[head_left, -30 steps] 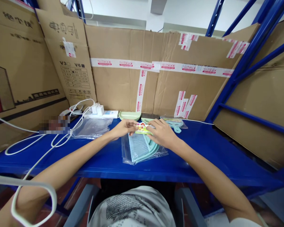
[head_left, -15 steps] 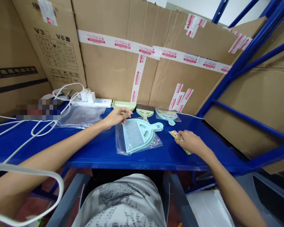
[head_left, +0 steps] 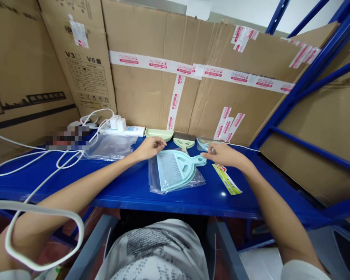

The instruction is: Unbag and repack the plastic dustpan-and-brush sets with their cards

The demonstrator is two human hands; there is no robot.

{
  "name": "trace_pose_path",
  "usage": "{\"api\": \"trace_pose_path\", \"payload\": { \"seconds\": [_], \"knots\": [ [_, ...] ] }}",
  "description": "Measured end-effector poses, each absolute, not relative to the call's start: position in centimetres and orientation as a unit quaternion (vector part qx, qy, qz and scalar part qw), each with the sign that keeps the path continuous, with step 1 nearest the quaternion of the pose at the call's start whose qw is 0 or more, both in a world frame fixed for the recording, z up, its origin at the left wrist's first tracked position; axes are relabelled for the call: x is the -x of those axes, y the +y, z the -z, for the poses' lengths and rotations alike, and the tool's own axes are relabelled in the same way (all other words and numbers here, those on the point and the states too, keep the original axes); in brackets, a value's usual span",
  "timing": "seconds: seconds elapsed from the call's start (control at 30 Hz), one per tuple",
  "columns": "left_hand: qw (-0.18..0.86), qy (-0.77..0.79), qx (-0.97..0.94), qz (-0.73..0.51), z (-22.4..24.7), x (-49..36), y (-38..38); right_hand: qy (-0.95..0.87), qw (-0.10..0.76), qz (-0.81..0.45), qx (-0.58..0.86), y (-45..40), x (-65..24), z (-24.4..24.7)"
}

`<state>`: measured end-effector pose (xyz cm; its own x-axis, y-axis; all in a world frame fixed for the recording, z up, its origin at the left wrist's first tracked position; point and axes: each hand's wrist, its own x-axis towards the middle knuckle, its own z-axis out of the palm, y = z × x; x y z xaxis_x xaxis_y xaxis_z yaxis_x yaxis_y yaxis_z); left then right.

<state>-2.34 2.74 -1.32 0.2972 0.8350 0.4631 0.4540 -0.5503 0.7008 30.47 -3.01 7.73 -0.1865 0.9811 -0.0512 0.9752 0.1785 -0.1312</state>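
A light blue mini dustpan with a matching brush [head_left: 172, 171] lies on top of a clear plastic bag [head_left: 154, 181] on the blue table. My left hand [head_left: 148, 148] hovers by the upper left edge of the set, its fingers loosely curled and apart, holding nothing. At the handle end, my right hand [head_left: 223, 154] reaches in from the right with thumb and fingers apart, the fingertips close to the handle; whether they touch it is hard to tell. A yellow-green printed card [head_left: 227, 181] lies just below the right hand.
Behind stand a pale green dustpan [head_left: 159, 134], a green brush [head_left: 184, 144] and a bagged blue set [head_left: 202, 144], partly hidden. Plastic bags [head_left: 113, 147], a power strip [head_left: 134, 131] and white cables [head_left: 62, 161] occupy the left. Cardboard [head_left: 146, 101] walls the back.
My right hand has let go of the printed card and moved up and left to the blue handle. The card stays on the table. My left hand remains near the dustpan's top edge.
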Motion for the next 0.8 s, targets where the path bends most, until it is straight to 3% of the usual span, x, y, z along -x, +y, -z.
{"api": "trace_pose_path", "payload": {
  "seconds": [0.1, 0.17, 0.4, 0.53, 0.67, 0.8],
  "knots": [
    [0.196, 0.391, -0.807, -0.397, 1.4, 2.4, 2.6, -0.769, 0.006, -0.283, 0.573, -0.8, -30.1, -6.7],
    [0.186, 0.373, -0.83, -0.371, 1.4, 2.3, 2.4, -0.759, 0.027, -0.349, 0.549, -0.2, -30.4, -5.6],
    [0.116, 0.319, -0.892, -0.3, 1.6, 2.3, 1.9, -0.733, 0.077, -0.367, 0.568, -1.3, -31.8, -4.3],
    [0.112, 0.323, -0.899, -0.275, 1.6, 2.4, 1.9, -0.747, 0.031, -0.39, 0.537, -1.9, -32.0, -4.7],
    [0.155, 0.341, -0.895, -0.242, 1.0, 2.6, 1.3, -0.763, 0.013, -0.457, 0.457, -1.9, -31.7, -4.7],
    [0.319, 0.375, -0.838, -0.234, 0.6, 2.7, 0.5, -0.754, 0.062, -0.488, 0.435, -1.6, -31.0, -4.1]
  ]
}}
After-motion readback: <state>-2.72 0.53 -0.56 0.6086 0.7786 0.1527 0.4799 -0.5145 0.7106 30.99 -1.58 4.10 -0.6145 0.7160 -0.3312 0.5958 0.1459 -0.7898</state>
